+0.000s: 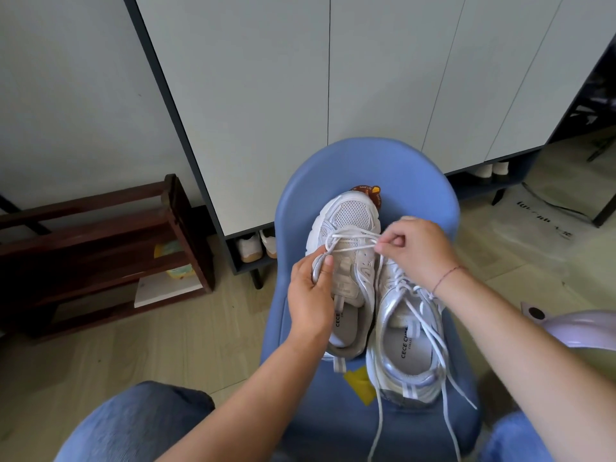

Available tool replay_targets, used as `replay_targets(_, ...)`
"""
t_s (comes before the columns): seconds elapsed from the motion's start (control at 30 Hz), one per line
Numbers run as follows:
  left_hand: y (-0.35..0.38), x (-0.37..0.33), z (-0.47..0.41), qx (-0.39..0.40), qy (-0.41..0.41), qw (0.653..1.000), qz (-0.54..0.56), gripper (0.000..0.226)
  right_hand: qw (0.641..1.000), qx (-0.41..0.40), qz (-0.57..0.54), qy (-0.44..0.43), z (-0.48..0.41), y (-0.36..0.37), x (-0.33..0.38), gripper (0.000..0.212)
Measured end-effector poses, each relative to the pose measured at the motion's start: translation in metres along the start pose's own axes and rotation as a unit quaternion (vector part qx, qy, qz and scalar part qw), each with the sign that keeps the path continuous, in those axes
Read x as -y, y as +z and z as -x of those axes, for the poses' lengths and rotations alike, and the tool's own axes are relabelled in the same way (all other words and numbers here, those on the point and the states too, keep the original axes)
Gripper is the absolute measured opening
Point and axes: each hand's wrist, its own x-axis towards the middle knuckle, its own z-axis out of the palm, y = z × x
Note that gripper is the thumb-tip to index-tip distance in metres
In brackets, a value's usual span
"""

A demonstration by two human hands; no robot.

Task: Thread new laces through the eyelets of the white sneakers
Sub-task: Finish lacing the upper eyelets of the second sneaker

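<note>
Two white sneakers (346, 211) lie on the blue chair (366, 161); left hand (308, 295) grips the half-laced one's eyelet flap (319, 265), right hand (413, 248) pinches its lace (350, 249) (slack). Risk: a hard tug w/ a loose pinch could pull it back out.

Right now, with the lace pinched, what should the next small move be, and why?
Probably feed the lace into the next eyelet up: the right hand pinches it beside the sneaker, the left hand grips that sneaker's eyelet edge, and only the toe-end rows look crossed.
</note>
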Motion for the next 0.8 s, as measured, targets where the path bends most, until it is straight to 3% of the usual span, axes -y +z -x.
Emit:
replay_targets(0.2,0.000,-0.001,0.001,0.004,-0.003,1.000,0.007,0.015,0.988,-0.020,0.097,0.121,-0.003,-0.040,-0.040,0.015)
replay_targets(0.33,0.002,-0.001,0.001,0.001,-0.003,1.000,0.010,0.018,0.997,-0.073,0.023,0.021,0.002,-0.023,-0.007,0.007)
replay_targets(0.47,0.001,-0.001,0.002,0.004,0.000,1.000,0.010,0.024,0.997,-0.001,-0.012,-0.082,0.010,0.015,0.026,0.007)
replay_targets(0.53,0.001,-0.001,0.003,0.007,0.003,1.000,0.011,0.026,0.996,0.032,-0.007,-0.086,0.010,0.028,0.027,0.012)
replay_targets(0.8,0.001,-0.004,0.003,0.008,-0.009,1.000,0.019,0.017,0.996,0.033,-0.064,-0.045,0.001,0.030,0.016,0.008)
